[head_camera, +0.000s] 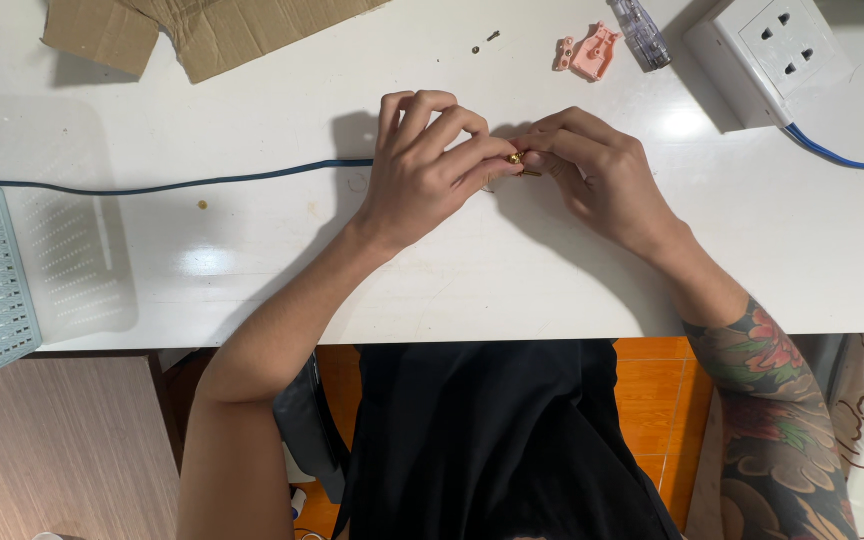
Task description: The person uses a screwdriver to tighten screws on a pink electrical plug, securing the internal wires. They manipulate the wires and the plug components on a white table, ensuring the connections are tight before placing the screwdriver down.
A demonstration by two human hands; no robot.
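Fingers [492,150] of both hands pinch a small brass part [518,158] above the white bench [512,270], at the end of the blue cable [202,184]. It is tiny; a loosened pinch could likely drop it.

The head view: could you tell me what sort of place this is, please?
Probably a home or small-workshop bench for electrical assembly: a white table with a white socket block, a blue cable, and a pink plug part.
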